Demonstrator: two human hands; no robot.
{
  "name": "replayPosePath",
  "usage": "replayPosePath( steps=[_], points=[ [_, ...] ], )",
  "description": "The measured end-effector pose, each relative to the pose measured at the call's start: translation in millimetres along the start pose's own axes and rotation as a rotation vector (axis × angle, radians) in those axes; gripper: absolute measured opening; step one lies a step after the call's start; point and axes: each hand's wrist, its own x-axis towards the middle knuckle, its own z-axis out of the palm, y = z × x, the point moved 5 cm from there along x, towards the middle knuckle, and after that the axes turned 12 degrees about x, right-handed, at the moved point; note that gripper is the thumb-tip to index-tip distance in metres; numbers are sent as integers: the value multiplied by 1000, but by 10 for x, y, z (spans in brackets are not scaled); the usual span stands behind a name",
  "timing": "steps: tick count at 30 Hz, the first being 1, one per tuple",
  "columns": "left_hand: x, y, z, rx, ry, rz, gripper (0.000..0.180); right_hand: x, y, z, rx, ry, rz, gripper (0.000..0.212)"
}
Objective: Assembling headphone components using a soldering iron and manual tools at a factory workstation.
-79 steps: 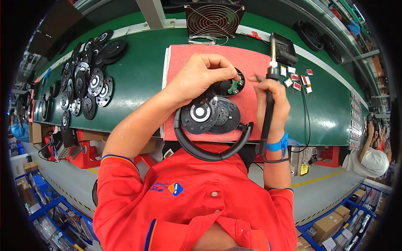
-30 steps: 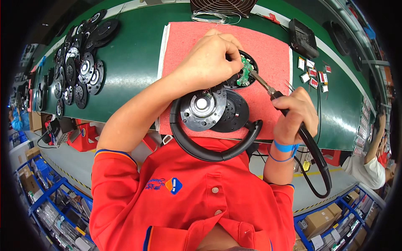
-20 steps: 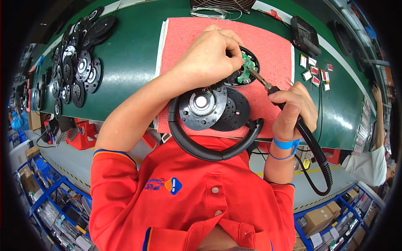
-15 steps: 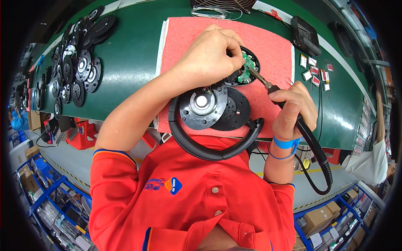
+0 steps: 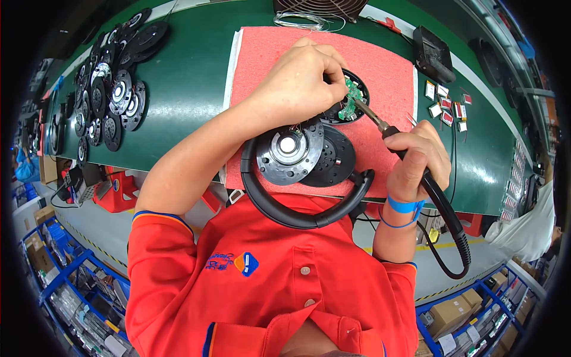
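Note:
My right hand [image 5: 419,159] is closed round a black-handled soldering iron [image 5: 447,214]. The iron's tip meets a green circuit board [image 5: 351,106] inside a round black ear cup. Over the cup's left side, my left hand [image 5: 309,77] is pinched, its fingertips at the board's edge; whatever they hold is hidden. Below the cup lie a speaker plate [image 5: 289,156] with a silver ring and a black perforated disc [image 5: 334,156]. A black headband [image 5: 286,215] curves round them toward my shirt. Thin wires show at the speaker plate's top, under my left wrist.
A pink foam mat [image 5: 386,65] lies under the work on a green table [image 5: 190,77]. Many speaker plates [image 5: 122,92] are piled at left. Several small battery packs [image 5: 445,103] lie at right, near a black tray [image 5: 433,53]. Coiled wire [image 5: 300,19] sits at the back.
The soldering iron and my right hand have shifted very slightly; its tip stays at the board. My left hand keeps its pinch. At far right, another person's pale sleeve has moved.

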Motion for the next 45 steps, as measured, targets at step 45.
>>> replayPosePath(
  steps=[45],
  points=[
    [-22, -2, -6, -23, 27, 33, 8, -467, -51, -410, -195, -180, 134, 43]
  ],
)
